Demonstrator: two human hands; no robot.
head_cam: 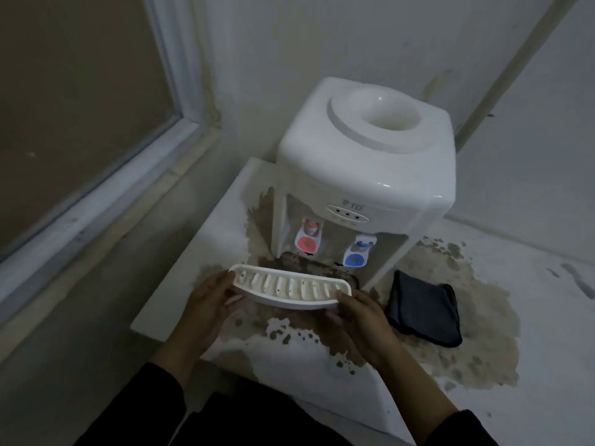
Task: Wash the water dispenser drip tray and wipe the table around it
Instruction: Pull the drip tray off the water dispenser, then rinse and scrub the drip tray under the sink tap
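Drip tray (289, 289) gripped at both ends, L hand (206, 304) & R hand (360, 320) fingers curled, clear of dispenser (363, 175)

Both hands (206, 304) (360, 317) hold drip tray (289, 289) before dispenser (363, 175).

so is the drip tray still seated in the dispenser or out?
Out. Both hands, left hand and right hand, hold the drip tray in front of the dispenser.

Black long sleeves (154, 391) end above bare hands (206, 304).
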